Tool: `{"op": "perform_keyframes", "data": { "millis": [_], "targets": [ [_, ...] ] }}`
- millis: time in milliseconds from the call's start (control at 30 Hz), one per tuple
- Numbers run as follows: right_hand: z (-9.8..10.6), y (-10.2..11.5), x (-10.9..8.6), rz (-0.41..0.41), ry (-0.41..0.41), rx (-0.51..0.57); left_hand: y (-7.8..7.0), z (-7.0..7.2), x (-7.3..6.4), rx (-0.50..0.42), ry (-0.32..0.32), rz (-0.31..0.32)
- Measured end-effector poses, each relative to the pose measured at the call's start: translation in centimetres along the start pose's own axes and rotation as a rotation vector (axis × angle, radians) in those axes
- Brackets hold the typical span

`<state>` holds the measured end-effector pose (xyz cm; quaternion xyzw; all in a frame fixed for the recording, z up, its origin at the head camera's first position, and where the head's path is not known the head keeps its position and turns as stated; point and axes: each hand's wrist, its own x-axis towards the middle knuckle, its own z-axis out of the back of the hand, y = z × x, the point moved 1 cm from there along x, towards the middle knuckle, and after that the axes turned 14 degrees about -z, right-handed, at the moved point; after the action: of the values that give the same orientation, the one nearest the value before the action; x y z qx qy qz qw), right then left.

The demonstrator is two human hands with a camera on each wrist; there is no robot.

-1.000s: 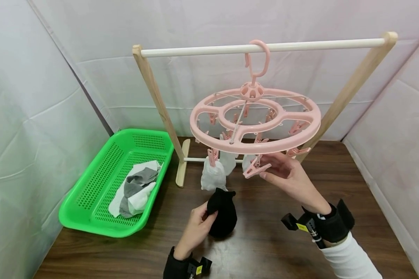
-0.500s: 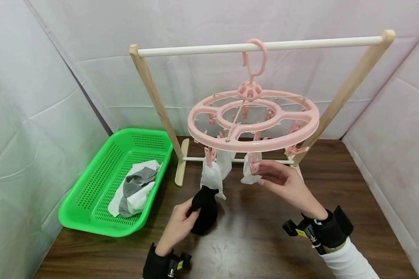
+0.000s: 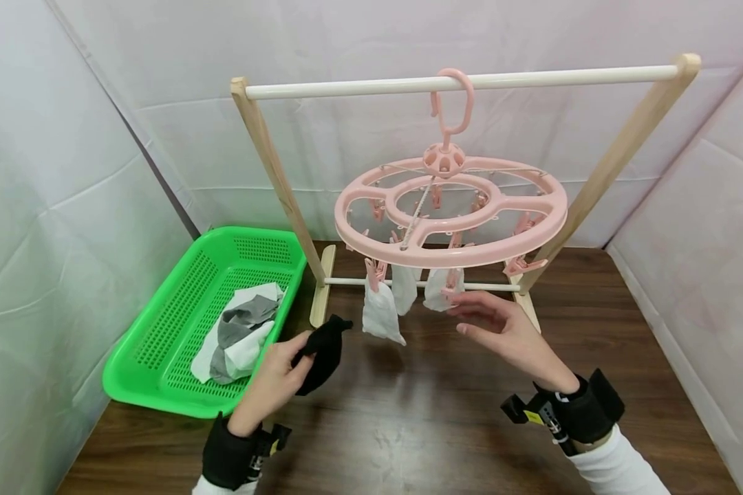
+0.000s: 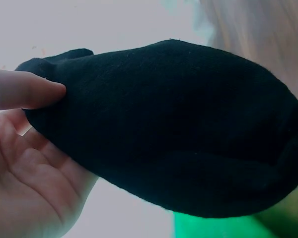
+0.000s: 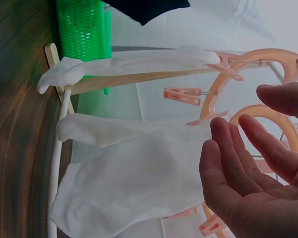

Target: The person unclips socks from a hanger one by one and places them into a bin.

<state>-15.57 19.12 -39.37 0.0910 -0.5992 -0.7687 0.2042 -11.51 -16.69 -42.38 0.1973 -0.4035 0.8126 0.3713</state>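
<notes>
Thumb and fingers of my left hand (image 3: 272,378) pinch a black sock (image 3: 323,354) at one end, beside the basket. In the left wrist view the sock (image 4: 179,129) stretches away from the thumb across most of the picture. My right hand (image 3: 512,333) is held with fingers apart and nothing between them, its fingertips right by a pink clothespin (image 3: 451,280) under the front of the round pink hanger (image 3: 452,258). White socks hang from its clips: a front one (image 3: 380,315), one behind it (image 3: 405,292) and one near my right hand (image 3: 436,291).
A green basket (image 3: 151,405) at the left holds white and grey cloth items (image 3: 241,330). The hanger hooks over a white rod (image 3: 359,88) on wooden legs (image 3: 619,161). Several pink clips dangle around the ring. White sheets enclose the brown table (image 3: 446,426).
My left hand has carried the black sock left toward the basket. My right hand has let go of the clothespin, which now hangs down by the white sock.
</notes>
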Motion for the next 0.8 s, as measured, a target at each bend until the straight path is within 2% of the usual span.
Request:
{"op": "perform_keyframes", "data": {
  "millis": [133, 267, 433, 567, 700, 800],
  "targets": [
    [0.2, -0.3, -0.1, -0.021, 0.019, 0.001, 0.0, 2.4, 0.7, 0.083, 0.013, -0.043],
    [0.2, -0.7, -0.2, -0.034, 0.026, 0.003, 0.3, 5.4, 0.8, 0.196, -0.002, -0.072],
    [-0.4, -0.9, 0.1, -0.025, 0.039, -0.001, 0.3, 9.1, 0.6, 0.279, 0.012, -0.044],
    [-0.8, -0.9, 0.4, -0.031, 0.033, -0.023, 0.4, 11.6, 0.7, 0.339, 0.028, -0.024],
    [-1.0, -0.8, 0.5, -0.029, 0.034, -0.023, 0.7, 13.5, 0.7, 0.344, 0.03, 0.009],
    [-1.0, -0.9, 0.5, -0.024, 0.033, -0.025, 1.1, 14.8, 0.4, 0.324, 0.032, 0.058]
  ]
}}
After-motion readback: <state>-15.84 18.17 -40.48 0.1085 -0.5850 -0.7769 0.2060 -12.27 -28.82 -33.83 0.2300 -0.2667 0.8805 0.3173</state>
